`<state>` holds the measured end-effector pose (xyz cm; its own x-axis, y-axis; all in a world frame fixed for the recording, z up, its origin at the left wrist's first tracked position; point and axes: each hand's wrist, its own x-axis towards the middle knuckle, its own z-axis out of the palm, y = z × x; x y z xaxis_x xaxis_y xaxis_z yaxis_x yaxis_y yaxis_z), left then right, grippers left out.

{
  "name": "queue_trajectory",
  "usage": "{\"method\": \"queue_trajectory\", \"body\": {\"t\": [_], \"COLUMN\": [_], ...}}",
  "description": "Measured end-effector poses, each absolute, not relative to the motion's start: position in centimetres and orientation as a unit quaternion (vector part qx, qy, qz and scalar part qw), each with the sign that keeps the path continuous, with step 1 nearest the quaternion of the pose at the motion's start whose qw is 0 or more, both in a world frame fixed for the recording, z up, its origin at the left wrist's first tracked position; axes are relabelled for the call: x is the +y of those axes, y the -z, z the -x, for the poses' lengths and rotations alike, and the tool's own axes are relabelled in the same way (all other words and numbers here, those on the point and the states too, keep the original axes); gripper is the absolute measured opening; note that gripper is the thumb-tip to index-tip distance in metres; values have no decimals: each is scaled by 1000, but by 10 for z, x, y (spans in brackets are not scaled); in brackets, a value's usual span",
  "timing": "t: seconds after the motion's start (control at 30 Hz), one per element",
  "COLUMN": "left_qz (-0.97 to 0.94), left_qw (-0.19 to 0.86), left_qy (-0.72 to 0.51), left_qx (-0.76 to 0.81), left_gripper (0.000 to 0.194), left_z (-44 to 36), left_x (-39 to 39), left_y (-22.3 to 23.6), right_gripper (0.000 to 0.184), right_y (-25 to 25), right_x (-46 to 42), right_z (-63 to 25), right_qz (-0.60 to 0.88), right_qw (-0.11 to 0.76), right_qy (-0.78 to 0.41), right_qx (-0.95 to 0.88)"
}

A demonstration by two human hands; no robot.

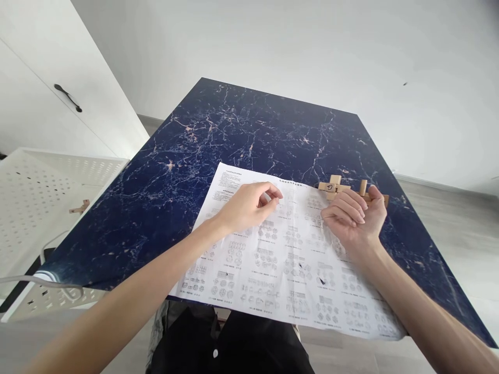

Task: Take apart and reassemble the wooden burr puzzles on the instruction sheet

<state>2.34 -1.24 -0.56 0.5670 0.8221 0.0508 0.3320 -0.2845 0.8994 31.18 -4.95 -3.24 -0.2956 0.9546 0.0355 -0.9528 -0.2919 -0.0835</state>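
- Head view, clock face centred on the frame: a printed sheet (249, 270) lies unfolded from four to seven o'clock, its small diagrams uncovered except where the forearms and hands cross it.
- Right hand (353, 210), between three and four o'clock: loosely closed, fingers folded toward the palm, no object visible within; contact with the wood behind it cannot be told.
- Left hand (251, 205), near the centre: partly open, fingers softly curled above the sheet, visibly empty.
- Wooden block cluster (334, 188), three o'clock: crossed pieces with a dark mark, apparently already fitted together, at the sheet's far edge; whether it is complete cannot be told.
- Upright wooden peg (363, 187), also three o'clock: behind the right hand, which partly hides its surroundings; any joining left here cannot be judged.
- Small wooden piece (80, 206), nine o'clock: within the white basket (105, 165), apart from the cluster.
- Blue marbled tabletop (268, 124), twelve o'clock: extends beyond the sheet toward the pale wall (273, 47).
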Motion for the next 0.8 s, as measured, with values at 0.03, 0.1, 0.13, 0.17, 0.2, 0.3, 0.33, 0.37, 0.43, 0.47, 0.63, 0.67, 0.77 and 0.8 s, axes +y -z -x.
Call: {"method": "queue_trajectory", "body": {"t": [0.03,0.1,0.13,0.17,0.2,0.3,0.33,0.37,0.43,0.47,0.63,0.67,0.77,0.8], "left_qz": [-756,-757,-758,-759,-759,-758,-757,-756,-756,-756,-754,-754,-751,-750], "left_qw": [461,461,461,461,461,463,464,465,466,466,471,472,476,477], "left_qy": [-265,-263,-263,-263,-264,-267,-268,-268,-267,-266,-265,-266,-268,-269], "left_qx": [382,380,378,377,376,374,373,373,375,376,373,372,371,372], "left_gripper": [20,21,21,21,21,20,20,19,19,18,17,17,18,18], "left_z": [-23,-23,-23,-23,-23,-23,-23,-23,-23,-23,-22,-22,-22,-22], "left_x": [-13,-13,-13,-13,-13,-13,-13,-14,-14,-14,-13,-12,-12,-12], "left_y": [5,5,5,5,5,4,4,3,2,2,5,6,7,7], "right_gripper": [51,51,52,52,52,50,50,49,49,49,49,49,47,45], "right_y": [33,34,35,35,36,36,36,36,35,34,27,25,19,17], "right_x": [-49,-49,-48,-47,-47,-44,-44,-43,-43,-43,-46,-47,-50,-51], "right_z": [-313,-314,-315,-316,-317,-319,-319,-320,-319,-319,-312,-310,-302,-299], "right_qz": [10,10,11,11,9,11,15,20,34,42,124,153,248,276], "right_qw": [594,597,600,602,605,612,613,614,616,619,632,633,637,638], "right_qy": [-803,-801,-800,-798,-796,-791,-790,-789,-786,-783,-756,-746,-700,-680], "right_qx": [-41,-31,-27,-23,-19,-11,-10,-12,-24,-36,-120,-139,-206,-233]}}
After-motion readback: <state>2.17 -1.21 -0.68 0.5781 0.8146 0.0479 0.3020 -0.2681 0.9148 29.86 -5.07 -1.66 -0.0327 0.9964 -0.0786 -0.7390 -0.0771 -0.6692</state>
